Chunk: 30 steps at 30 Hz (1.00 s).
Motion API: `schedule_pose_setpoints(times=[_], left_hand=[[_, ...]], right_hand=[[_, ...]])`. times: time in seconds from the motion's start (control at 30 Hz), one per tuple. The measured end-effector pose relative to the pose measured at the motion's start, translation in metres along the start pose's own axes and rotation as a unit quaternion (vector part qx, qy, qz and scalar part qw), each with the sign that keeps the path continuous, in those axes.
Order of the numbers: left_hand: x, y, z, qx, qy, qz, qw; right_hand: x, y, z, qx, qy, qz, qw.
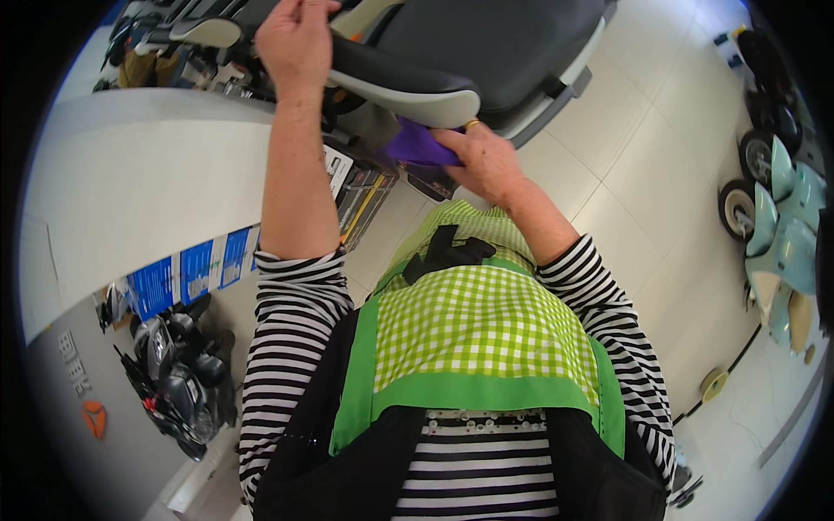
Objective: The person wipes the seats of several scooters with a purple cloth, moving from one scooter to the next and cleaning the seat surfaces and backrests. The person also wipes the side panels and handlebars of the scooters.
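My right hand (485, 156) holds a purple cloth (420, 144) against the outer side and underside of a padded armrest (410, 91), near its rounded light-grey front end. A ring is on one of its fingers. The armrest has a black top and belongs to a chair with a wide black seat (482, 39). My left hand (296, 55) is at the rear part of the armrest, at the top edge of the view. Its fingers are partly cut off, so I cannot tell whether it grips the chair.
To the left curves a white counter (163, 156) with blue printed cards (195, 267) along its edge. Boxes (365, 202) stand on the tiled floor (612, 176) under the armrest. A dark motor scooter (176, 378) is at lower left, a pale turquoise one (782, 241) at right.
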<state>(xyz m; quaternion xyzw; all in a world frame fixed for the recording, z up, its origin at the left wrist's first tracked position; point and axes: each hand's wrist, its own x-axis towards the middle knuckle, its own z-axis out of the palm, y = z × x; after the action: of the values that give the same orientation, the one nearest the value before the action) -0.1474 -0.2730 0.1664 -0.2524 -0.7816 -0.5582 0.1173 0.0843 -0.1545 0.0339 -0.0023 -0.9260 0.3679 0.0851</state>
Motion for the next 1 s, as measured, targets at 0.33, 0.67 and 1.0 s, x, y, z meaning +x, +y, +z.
schedule_pose_setpoints(times=[0.33,0.67,1.0], left_hand=[[-0.07,-0.037,0.011,0.125,0.132,0.168,0.969],[-0.295,-0.061,0.087,-0.339,-0.379,-0.359,0.783],[-0.302,-0.084,0.084,-0.586,-0.153,-0.521,0.601]], right_hand=[[-0.028,0.037,-0.018,-0.217,-0.075,-0.01,0.973],[-0.078,0.067,-0.025,0.143,-0.204,0.164,0.955],[-0.035,-0.005,-0.075,0.217,-0.376,0.105,0.895]])
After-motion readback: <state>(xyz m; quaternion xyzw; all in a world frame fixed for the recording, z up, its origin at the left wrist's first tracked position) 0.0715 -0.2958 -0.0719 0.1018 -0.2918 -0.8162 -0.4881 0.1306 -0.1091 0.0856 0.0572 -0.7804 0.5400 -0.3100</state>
